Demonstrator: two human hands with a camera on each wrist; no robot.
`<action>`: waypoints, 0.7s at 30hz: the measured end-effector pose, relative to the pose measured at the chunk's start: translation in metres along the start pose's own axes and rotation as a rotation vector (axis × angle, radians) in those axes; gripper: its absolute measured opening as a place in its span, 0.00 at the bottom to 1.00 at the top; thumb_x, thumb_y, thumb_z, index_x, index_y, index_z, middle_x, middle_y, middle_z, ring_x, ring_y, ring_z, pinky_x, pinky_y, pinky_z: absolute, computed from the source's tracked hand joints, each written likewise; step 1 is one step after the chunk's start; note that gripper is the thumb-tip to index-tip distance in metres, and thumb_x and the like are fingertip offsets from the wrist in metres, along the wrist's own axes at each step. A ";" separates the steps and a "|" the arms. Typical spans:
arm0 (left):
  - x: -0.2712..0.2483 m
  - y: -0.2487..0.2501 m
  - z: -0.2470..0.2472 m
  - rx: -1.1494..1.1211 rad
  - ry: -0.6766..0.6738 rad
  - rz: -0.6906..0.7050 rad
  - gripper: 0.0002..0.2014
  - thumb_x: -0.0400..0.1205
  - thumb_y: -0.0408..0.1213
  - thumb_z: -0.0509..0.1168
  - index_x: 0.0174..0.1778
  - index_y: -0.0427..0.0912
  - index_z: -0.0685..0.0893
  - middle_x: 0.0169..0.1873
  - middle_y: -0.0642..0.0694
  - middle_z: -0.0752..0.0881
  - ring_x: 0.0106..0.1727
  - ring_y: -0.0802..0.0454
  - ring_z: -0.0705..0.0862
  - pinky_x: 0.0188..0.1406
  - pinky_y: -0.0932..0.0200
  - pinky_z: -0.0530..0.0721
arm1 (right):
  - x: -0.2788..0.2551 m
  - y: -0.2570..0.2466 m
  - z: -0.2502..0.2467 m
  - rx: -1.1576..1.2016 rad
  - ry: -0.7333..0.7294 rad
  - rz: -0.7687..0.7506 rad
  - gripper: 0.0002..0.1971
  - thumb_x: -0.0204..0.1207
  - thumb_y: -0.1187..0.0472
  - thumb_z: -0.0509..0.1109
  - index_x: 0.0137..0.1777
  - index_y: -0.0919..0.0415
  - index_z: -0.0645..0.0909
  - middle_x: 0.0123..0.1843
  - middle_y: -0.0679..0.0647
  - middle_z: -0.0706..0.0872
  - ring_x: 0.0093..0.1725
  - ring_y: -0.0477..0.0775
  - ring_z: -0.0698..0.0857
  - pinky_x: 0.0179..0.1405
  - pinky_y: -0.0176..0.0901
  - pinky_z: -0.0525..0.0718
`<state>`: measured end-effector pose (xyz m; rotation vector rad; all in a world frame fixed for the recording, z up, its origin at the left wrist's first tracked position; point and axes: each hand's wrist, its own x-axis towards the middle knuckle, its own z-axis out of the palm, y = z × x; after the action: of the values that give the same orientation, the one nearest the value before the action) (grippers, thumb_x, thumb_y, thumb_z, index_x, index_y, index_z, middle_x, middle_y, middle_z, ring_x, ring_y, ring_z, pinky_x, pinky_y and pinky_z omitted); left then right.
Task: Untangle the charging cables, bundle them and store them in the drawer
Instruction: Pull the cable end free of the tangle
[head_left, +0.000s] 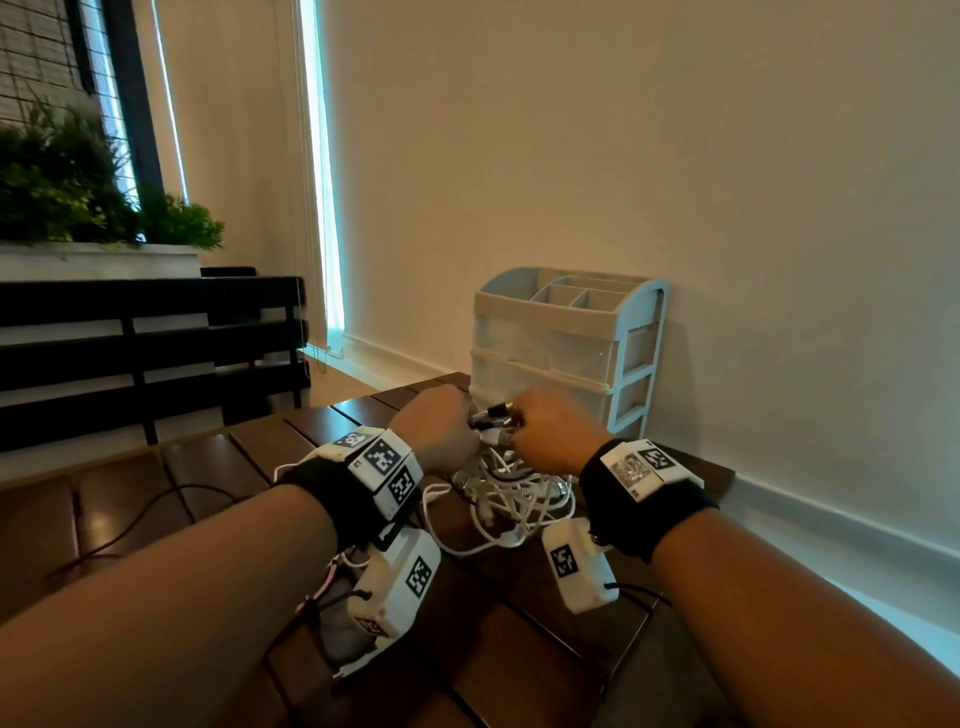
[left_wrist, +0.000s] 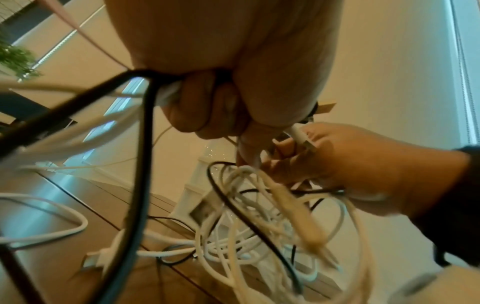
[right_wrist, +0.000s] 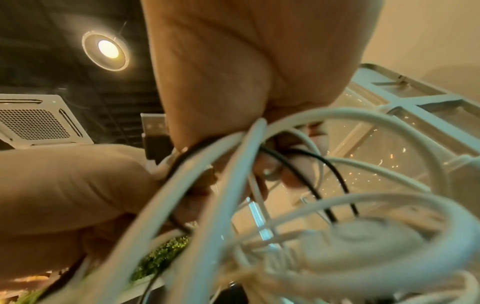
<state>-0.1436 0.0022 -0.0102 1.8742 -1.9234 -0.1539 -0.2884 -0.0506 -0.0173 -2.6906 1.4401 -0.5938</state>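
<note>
Both hands (head_left: 439, 423) (head_left: 553, 434) grip tangled cables (head_left: 511, 493), hiding plug ends.

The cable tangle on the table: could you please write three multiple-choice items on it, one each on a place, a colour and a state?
1. Where does the drawer unit stand?
A. On the floor
B. At the table's far edge by the wall
C. On the bench

2. What colours are the cables?
A. Mostly white, some black
B. All red
C. All blue

3. How are the drawers?
A. All closed
B. One pulled out
C. Removed

Answers:
1 B: it stands on the table against the wall.
2 A: white loops dominate, with black strands.
3 A: every front sits flush, while the left hand and right hand grip the cables.
</note>
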 end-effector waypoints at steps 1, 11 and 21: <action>0.000 -0.001 -0.001 -0.030 0.018 -0.001 0.07 0.77 0.30 0.66 0.33 0.35 0.84 0.28 0.43 0.81 0.36 0.44 0.81 0.30 0.57 0.75 | 0.001 0.002 0.001 -0.002 0.028 0.016 0.09 0.77 0.58 0.67 0.37 0.60 0.84 0.32 0.50 0.79 0.35 0.50 0.78 0.29 0.38 0.71; 0.008 -0.042 -0.035 -0.513 0.308 -0.201 0.07 0.78 0.38 0.73 0.41 0.38 0.89 0.32 0.45 0.85 0.37 0.50 0.81 0.38 0.59 0.76 | 0.004 0.050 0.000 -0.099 0.034 0.254 0.17 0.77 0.51 0.66 0.28 0.55 0.77 0.31 0.51 0.80 0.36 0.55 0.82 0.35 0.42 0.77; 0.014 -0.022 -0.014 -0.488 0.215 -0.196 0.10 0.74 0.35 0.74 0.27 0.42 0.83 0.24 0.46 0.78 0.28 0.52 0.74 0.27 0.62 0.69 | -0.006 -0.013 -0.003 0.333 0.449 -0.123 0.08 0.73 0.51 0.72 0.40 0.55 0.80 0.40 0.49 0.81 0.39 0.48 0.79 0.38 0.44 0.79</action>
<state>-0.1176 -0.0096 -0.0024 1.6621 -1.4014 -0.4238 -0.2824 -0.0377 -0.0141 -2.4864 1.1127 -1.3820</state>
